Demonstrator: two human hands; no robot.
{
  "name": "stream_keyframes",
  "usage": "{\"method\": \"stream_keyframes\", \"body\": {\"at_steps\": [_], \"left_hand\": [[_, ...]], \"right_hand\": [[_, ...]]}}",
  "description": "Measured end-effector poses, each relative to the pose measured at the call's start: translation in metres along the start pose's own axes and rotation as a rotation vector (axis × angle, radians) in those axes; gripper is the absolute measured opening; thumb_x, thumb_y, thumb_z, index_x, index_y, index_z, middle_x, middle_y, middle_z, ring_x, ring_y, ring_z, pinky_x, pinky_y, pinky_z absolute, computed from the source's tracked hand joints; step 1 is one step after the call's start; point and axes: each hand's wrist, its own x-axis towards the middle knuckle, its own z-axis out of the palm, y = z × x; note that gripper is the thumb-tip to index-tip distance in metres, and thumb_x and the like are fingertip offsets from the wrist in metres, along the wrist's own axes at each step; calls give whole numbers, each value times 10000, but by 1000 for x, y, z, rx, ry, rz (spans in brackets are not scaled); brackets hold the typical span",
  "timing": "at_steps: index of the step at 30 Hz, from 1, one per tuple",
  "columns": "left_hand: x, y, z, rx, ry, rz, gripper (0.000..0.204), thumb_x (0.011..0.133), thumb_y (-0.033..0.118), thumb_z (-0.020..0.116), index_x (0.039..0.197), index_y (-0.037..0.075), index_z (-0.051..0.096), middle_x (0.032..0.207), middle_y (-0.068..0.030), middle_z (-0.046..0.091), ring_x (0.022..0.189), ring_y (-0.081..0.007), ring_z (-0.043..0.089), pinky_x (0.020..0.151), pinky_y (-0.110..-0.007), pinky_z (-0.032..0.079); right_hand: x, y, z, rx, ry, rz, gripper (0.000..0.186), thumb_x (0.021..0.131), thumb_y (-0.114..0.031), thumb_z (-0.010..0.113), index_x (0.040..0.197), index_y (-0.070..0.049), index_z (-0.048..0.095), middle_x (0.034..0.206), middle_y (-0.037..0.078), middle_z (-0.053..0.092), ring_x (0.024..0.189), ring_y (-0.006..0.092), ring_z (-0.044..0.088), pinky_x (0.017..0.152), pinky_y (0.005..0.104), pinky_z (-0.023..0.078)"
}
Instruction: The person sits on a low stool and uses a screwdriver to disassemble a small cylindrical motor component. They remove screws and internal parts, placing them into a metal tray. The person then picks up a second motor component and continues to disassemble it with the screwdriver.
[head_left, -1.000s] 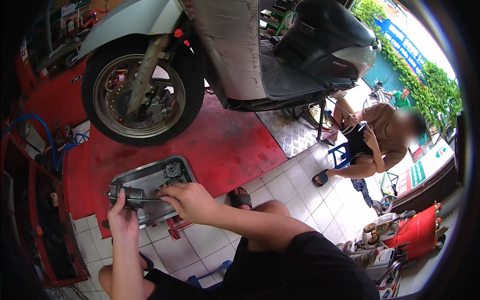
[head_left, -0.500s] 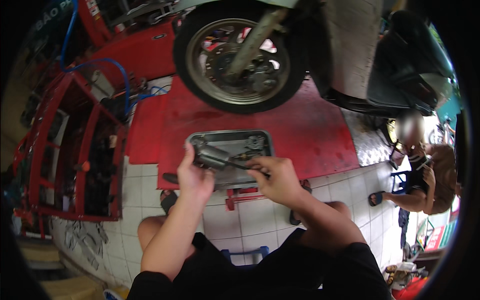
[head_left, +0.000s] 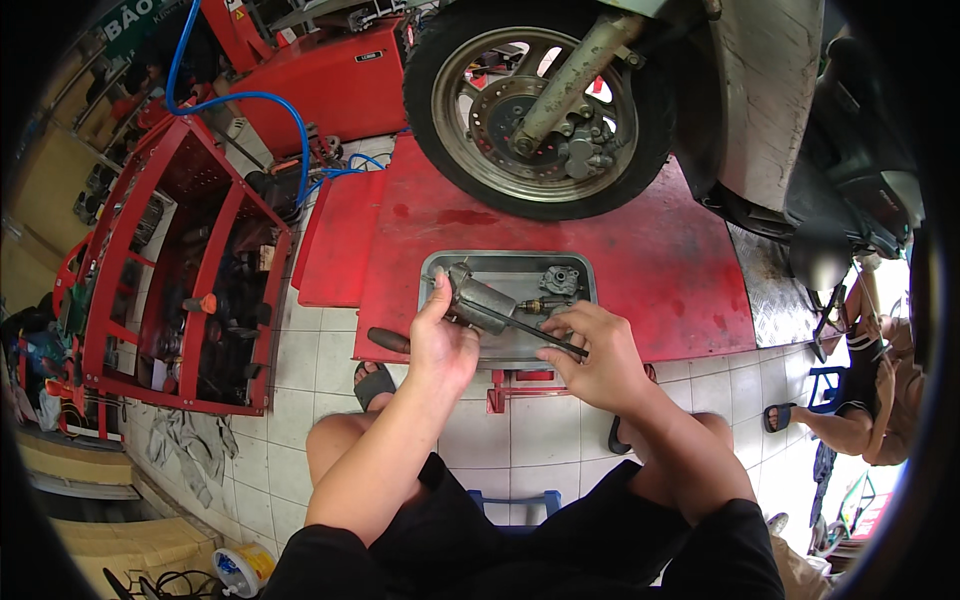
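My left hand [head_left: 445, 340] is closed round a grey metal cylinder, which looks like a small motor [head_left: 483, 303], held tilted over a shallow metal tray [head_left: 508, 264]. A thin black rod or lead [head_left: 535, 331] runs from the cylinder's right end to my right hand [head_left: 598, 358], whose thumb and fingers pinch it. Whether it is fixed to the cylinder cannot be told. Beyond my right fingers, a round silver part [head_left: 560, 280] and a brass-and-dark fitting [head_left: 546, 304] lie in the tray. A brown tool handle [head_left: 388, 340] lies just left of the tray.
The tray rests on a red platform [head_left: 650, 270] below a scooter's front wheel [head_left: 540, 120]. A red metal rack [head_left: 205, 260] stands at left, with a blue hose [head_left: 290, 105] above it. A person [head_left: 868, 370] sits at far right.
The view has shifted, so the tray, wheel and hands appear further right and the picture is sharper. Both hands keep their hold on the cylinder and the black rod.
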Motion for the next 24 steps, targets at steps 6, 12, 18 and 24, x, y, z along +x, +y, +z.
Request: {"method": "stream_keyframes", "body": {"at_steps": [6,12,18,24], "left_hand": [[0,-3,2,38,50,31,439,990,392,566,1271,57,525,1248,-136,551,1194,-297,524,1067,-484,388],[-1,-2,2,46,33,26,444,991,394,563,1271,51,522,1241,-138,556,1194,-299,526,1070,-477,388],[-1,-2,3,39,38,9,453,993,400,556,1275,49,518,1255,-140,552,1194,-303,528,1069,-473,390],[0,-3,0,41,29,12,453,992,405,554,1279,57,515,1267,-138,545,1195,-307,529,1068,-487,388]], "right_hand": [[-2,-3,0,114,-3,172,262,773,6,738,1029,0,683,871,144,674,636,224,617,594,322,508],[-1,-3,0,58,-26,90,276,769,5,745,1038,-3,684,865,145,684,634,217,611,600,316,509],[-3,-2,1,146,-11,218,258,775,9,734,1028,6,686,862,147,687,644,216,620,611,313,516],[-1,-3,0,116,-30,157,225,796,12,724,1017,23,685,833,166,695,651,244,664,613,323,527]]}}
